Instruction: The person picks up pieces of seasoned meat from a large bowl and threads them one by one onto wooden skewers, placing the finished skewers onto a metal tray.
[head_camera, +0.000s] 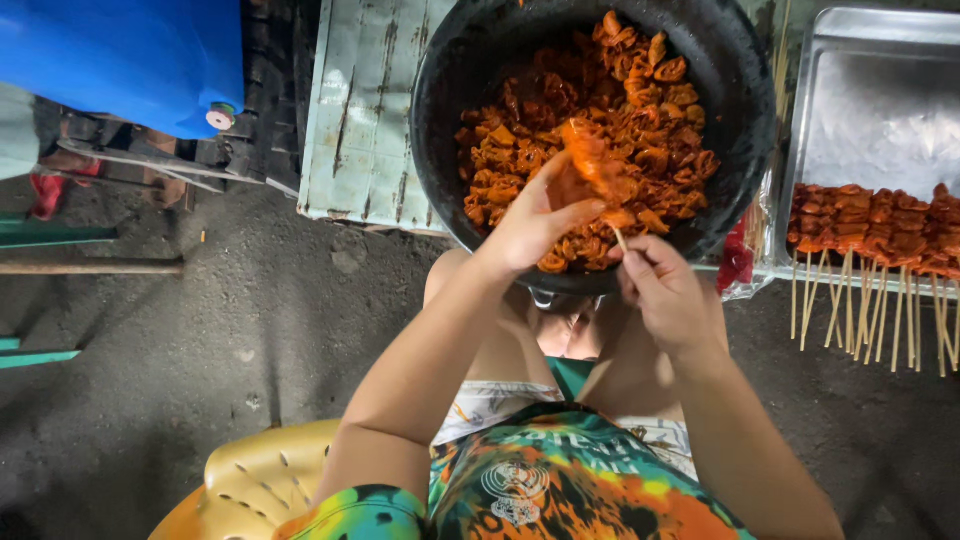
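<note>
Nearest us, at six o'clock, sits the yellow plastic chair (262, 478). Our right hand (665, 295) pinches a thin wooden skewer (620, 238), while our left hand (535, 222) grips an orange marinated meat piece (590, 165) over the black basin (445, 120). At three o'clock, the metal tray (870, 90) holds finished skewers (875, 225), sticks overhanging its near edge. At ten o'clock, open concrete floor (200, 340) lies below a blue drum (120, 55).
</note>
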